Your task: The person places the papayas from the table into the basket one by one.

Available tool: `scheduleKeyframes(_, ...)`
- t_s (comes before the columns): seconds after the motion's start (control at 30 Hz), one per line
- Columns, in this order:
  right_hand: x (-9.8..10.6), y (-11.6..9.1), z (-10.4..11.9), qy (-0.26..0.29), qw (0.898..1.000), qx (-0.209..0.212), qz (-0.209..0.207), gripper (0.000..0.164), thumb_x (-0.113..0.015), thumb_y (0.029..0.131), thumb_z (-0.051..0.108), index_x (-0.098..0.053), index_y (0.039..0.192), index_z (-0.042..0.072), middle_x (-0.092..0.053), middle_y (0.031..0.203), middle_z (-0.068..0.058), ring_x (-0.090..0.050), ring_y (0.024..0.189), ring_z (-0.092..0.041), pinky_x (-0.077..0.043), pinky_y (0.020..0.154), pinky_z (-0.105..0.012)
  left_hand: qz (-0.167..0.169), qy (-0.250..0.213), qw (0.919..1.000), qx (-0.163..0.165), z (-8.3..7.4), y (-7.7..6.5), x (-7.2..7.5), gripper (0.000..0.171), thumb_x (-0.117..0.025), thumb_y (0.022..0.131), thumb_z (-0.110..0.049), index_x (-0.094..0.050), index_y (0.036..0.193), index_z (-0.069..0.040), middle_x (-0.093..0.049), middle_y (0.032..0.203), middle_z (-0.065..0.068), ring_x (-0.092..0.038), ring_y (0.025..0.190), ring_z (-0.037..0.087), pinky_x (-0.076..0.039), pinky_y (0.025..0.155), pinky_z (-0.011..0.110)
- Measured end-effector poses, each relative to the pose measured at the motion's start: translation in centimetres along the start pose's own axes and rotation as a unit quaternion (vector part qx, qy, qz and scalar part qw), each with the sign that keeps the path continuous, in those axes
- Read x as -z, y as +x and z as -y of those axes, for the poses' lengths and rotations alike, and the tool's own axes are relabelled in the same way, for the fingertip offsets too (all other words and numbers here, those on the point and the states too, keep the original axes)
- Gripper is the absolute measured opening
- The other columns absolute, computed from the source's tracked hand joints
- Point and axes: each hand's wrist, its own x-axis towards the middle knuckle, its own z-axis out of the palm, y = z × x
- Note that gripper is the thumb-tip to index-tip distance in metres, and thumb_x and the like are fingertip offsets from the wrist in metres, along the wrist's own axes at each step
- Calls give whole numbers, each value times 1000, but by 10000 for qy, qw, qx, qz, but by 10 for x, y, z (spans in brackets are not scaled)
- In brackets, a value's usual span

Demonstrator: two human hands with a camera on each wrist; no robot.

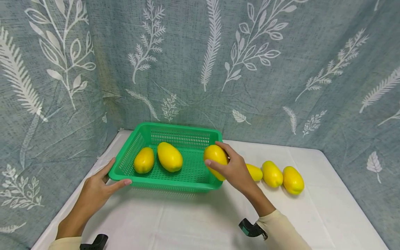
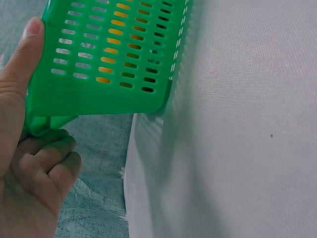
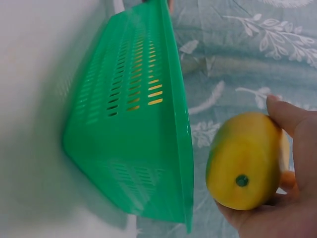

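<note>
A green plastic basket (image 1: pixel 184 185) with slotted walls stands on the table and holds two yellow mangoes, one at its left (image 1: pixel 144 160) and one near its middle (image 1: pixel 170 157). My left hand (image 1: pixel 97 191) grips the basket's front left corner, thumb over the front rim and fingers around the outside. Above the basket's right end, my right hand (image 1: pixel 232 168) holds another mango (image 1: pixel 215 160) between thumb and fingers. In the right wrist view this mango (image 3: pixel 245 161) shows a green stem spot and sits apart from the rim.
Outside the basket on the right lie three more mangoes: one partly behind my right hand (image 1: pixel 255 172), one in the middle (image 1: pixel 272 174) and one farthest right (image 1: pixel 293 180). A white cloth (image 1: pixel 325 194) covers the table. Leaf-patterned curtain (image 1: pixel 187 69) encloses its back and sides.
</note>
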Motion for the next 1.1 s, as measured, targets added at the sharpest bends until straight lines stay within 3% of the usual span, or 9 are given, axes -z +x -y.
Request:
scheduleKeyframes(0.23,3,0,1,155,9997,160,-118,79,-78,97,45,-41,163,23,-52,160,-7,-54,142,-36,-49,111,-53,-22,-44,10000,-47,0,1,-2,105,-83,94,-41,-17,170,-10,-32,163,37,-41,146,55,-35,82,-3)
scheduleKeyframes(0.47,8,-4,-4,119,9999,77,-92,78,-80,95,44,-43,162,26,-53,159,-7,-54,142,-37,-48,112,-53,-53,-59,10000,-45,-1,1,-2,105,-83,94,-40,-17,170,-9,-33,162,38,-42,145,55,-33,80,-4)
scheduleKeyframes(0.8,15,-9,-15,66,9998,42,-176,80,-83,94,42,-45,161,21,-54,157,-10,-55,142,-30,-46,115,-51,-29,-28,10000,55,-1,0,-1,105,-82,94,-42,-16,170,-12,-32,163,38,-42,145,55,-34,79,-3)
scheduleKeyframes(1.1,24,-13,-28,262,9983,102,-507,75,-86,92,34,-50,157,19,-58,154,-9,-55,143,-28,-47,115,-46,-82,-29,10000,5,0,0,-1,102,-81,96,-40,-17,170,-12,-33,162,38,-47,142,51,-37,76,1)
